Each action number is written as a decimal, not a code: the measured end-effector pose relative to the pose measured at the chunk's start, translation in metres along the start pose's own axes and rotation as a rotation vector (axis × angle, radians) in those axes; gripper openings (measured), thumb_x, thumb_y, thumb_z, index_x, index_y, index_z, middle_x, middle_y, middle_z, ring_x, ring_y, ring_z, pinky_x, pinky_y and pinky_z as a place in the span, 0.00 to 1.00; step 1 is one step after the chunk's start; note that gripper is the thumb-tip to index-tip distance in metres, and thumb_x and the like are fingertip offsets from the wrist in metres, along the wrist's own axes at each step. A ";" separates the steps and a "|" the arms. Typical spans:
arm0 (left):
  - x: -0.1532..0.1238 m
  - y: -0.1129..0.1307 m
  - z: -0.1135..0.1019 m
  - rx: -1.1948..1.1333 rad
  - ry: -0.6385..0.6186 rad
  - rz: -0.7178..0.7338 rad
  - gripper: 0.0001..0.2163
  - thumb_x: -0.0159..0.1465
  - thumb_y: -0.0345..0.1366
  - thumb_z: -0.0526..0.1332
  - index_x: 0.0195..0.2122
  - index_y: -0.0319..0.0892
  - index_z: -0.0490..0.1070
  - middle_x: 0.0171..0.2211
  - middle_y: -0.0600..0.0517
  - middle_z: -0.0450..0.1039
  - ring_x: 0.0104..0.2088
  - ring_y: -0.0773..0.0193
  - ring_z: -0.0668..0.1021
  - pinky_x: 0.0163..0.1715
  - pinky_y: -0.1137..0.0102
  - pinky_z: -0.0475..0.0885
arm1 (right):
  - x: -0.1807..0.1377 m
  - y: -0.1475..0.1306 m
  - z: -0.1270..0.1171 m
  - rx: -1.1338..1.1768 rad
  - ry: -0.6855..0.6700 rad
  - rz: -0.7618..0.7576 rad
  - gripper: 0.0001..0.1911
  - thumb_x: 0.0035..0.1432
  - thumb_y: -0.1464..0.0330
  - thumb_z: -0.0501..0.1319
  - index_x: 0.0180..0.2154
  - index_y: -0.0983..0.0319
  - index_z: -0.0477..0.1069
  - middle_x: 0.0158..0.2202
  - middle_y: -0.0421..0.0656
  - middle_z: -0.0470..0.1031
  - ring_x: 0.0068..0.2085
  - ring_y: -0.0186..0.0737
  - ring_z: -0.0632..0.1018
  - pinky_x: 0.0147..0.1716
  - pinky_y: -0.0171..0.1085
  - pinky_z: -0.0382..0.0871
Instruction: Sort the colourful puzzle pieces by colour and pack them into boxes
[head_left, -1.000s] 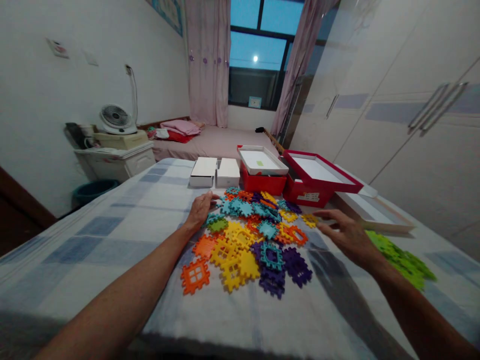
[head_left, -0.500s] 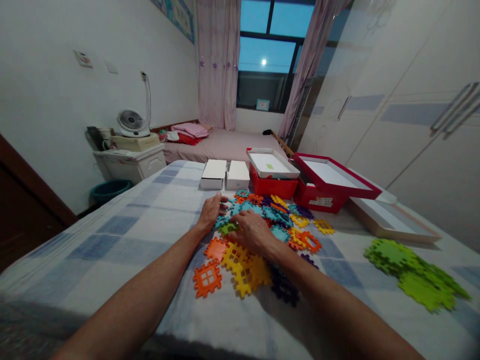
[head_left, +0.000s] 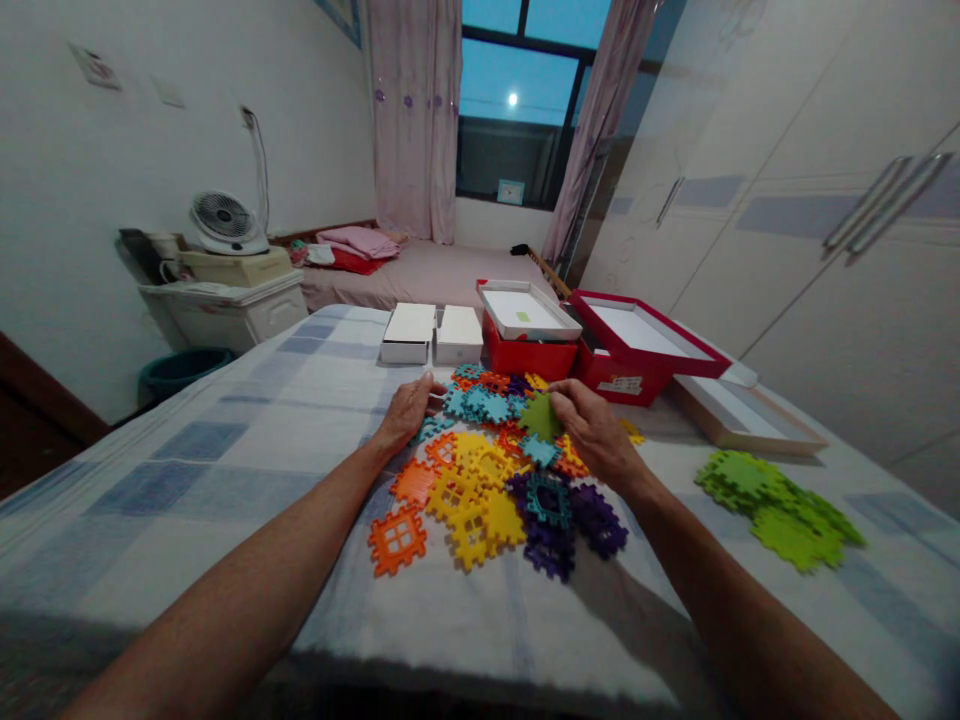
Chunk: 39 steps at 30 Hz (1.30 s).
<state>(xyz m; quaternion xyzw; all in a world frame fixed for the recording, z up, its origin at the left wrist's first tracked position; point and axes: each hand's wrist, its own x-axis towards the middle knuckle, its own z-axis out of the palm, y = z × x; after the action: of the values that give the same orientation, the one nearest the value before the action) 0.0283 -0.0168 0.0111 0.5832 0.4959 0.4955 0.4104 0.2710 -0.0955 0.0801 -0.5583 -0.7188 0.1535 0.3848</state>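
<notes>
My right hand (head_left: 596, 428) pinches a green building tile (head_left: 539, 417) with toothed edges, held tilted over the right side of a mixed pile. My left hand (head_left: 409, 412) rests at the pile's left edge, fingers slightly apart beside light blue tiles (head_left: 480, 402), with nothing visible in its grasp. Nearer to me lie yellow tiles (head_left: 504, 520), orange tiles (head_left: 397, 540) with window cut-outs, and dark purple tiles (head_left: 598, 520). A separate heap of green tiles (head_left: 799, 535) lies far to the right.
Two white boxes (head_left: 459, 335) stand behind the pile. Beside them are red boxes (head_left: 530, 357) with lids laid on top and a shallow open tray (head_left: 750, 435). All sit on a checked cloth (head_left: 225, 470). A fan (head_left: 225, 220) stands on a cabinet at the left.
My right hand has moved right from the pile's middle, lifting a green tile out. My left hand stays at the left edge. The view has shifted slightly.
</notes>
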 end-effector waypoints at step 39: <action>0.002 -0.002 -0.004 0.076 -0.024 0.003 0.33 0.52 0.65 0.51 0.31 0.36 0.75 0.31 0.43 0.77 0.32 0.56 0.78 0.35 0.63 0.73 | -0.086 0.150 -0.153 -0.761 0.236 0.286 0.21 0.56 0.67 0.48 0.45 0.67 0.74 0.43 0.54 0.75 0.46 0.52 0.74 0.47 0.49 0.66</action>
<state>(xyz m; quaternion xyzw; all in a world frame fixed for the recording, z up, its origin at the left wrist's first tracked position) 0.0241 -0.0148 0.0102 0.6049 0.5087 0.4699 0.3931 0.4912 -0.1574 0.0503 -0.7685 -0.5905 -0.1357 0.2055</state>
